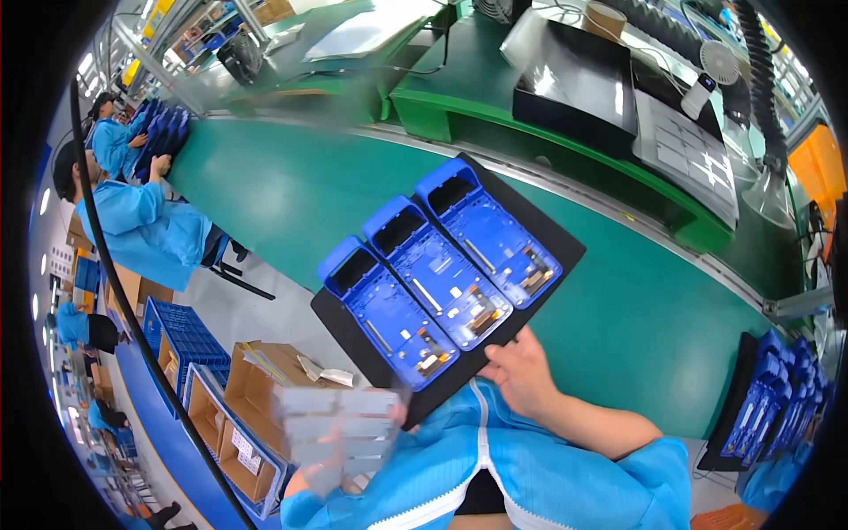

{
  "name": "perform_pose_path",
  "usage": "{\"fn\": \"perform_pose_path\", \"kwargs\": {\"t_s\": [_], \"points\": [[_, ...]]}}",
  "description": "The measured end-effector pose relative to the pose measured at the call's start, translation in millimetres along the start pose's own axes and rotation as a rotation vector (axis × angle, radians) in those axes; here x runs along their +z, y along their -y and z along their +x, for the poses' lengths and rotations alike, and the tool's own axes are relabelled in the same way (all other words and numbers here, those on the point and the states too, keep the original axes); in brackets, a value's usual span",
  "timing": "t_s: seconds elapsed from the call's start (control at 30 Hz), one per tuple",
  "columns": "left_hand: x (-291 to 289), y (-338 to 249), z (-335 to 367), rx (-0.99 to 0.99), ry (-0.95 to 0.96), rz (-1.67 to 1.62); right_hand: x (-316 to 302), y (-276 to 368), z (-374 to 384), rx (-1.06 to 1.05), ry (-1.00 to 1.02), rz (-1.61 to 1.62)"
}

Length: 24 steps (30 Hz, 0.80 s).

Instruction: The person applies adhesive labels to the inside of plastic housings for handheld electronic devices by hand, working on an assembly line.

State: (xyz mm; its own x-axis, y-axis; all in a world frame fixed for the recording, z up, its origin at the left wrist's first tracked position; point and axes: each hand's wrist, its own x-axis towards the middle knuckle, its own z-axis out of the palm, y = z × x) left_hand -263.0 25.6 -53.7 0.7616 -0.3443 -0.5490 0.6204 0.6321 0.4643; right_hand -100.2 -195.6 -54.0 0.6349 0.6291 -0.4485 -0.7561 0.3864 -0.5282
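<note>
A black flat tray (565, 243) lies tilted before me and carries three blue plastic device housings (435, 269), side by side. Each housing has a dark window at its far end and small circuit parts with an orange-brown flex cable at its near end. My right hand (521, 371) is closed on the tray's near edge, thumb on top and fingers partly hidden beneath. Beside the tray's near left corner, my left hand (331, 450) holds a translucent sheet with grey strips (340, 424). Sheet and hand are blurred, and the hand shows partly through it.
The green conveyor belt (627, 340) runs under the tray. More blue housings (760, 397) stand on a black tray at the right. Beyond the belt are a black box (574, 84) and grey label sheets (685, 150). Cardboard boxes (256, 389) stand at left; co-workers (146, 216) sit farther off.
</note>
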Motion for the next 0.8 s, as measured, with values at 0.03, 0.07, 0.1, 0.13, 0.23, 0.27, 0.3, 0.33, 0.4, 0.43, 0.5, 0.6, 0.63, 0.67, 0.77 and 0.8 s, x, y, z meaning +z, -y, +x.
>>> {"fn": "perform_pose_path", "kwargs": {"t_s": [0.03, 0.07, 0.1, 0.13, 0.23, 0.27, 0.3, 0.33, 0.4, 0.43, 0.5, 0.6, 0.63, 0.67, 0.77, 0.8], "points": [[3, -1, 0, -0.069, 0.016, 0.011, -7, 6, 0, -0.066, 0.005, -0.029], [6, -4, 0, -0.139, 0.034, 0.022, -15, 11, 2, -0.12, -0.058, -0.014], [21, -21, -4, -0.132, -0.112, 0.303, -41, 19, 6, -0.166, -0.092, -0.148], [23, -43, -4, -0.126, -0.246, 0.583, -39, 34, 8, -0.237, -0.205, -0.176], [-4, -99, -13, 0.364, -0.369, 0.741, -54, 87, 10, -0.366, -0.332, -0.451], [-1, -123, -7, 0.479, -0.43, 0.907, -66, 95, 22, -0.429, -0.335, -0.402], [5, -145, -3, 0.524, -0.51, 0.995, -69, 103, 27, -0.49, -0.342, -0.428], [11, -165, 4, 0.57, -0.579, 1.086, -76, 114, 28, -0.508, -0.348, -0.52], [37, -184, 22, 0.688, -0.478, 1.235, -88, 133, 28, -0.495, -0.362, -0.664], [48, -185, 34, 0.763, -0.355, 1.304, -97, 140, 28, -0.464, -0.38, -0.723], [90, -181, 52, 0.632, -0.217, 1.478, -100, 160, 15, -0.67, -0.58, -1.643], [126, -160, 96, 0.838, 0.035, 1.877, -29, 169, -21, -1.031, -0.463, -1.964], [137, -151, 107, 0.873, 0.091, 1.932, -1, 166, -32, -1.007, -0.172, -1.854], [151, -140, 114, 0.887, 0.103, 1.906, 20, 156, -44, -0.902, 0.033, -1.827], [163, -138, 125, 0.864, 0.176, 1.864, 26, 131, -54, -0.489, 0.16, -1.835], [160, -142, 124, 0.645, 0.205, 1.653, 17, 130, -51, -0.477, 0.139, -1.833]]}}
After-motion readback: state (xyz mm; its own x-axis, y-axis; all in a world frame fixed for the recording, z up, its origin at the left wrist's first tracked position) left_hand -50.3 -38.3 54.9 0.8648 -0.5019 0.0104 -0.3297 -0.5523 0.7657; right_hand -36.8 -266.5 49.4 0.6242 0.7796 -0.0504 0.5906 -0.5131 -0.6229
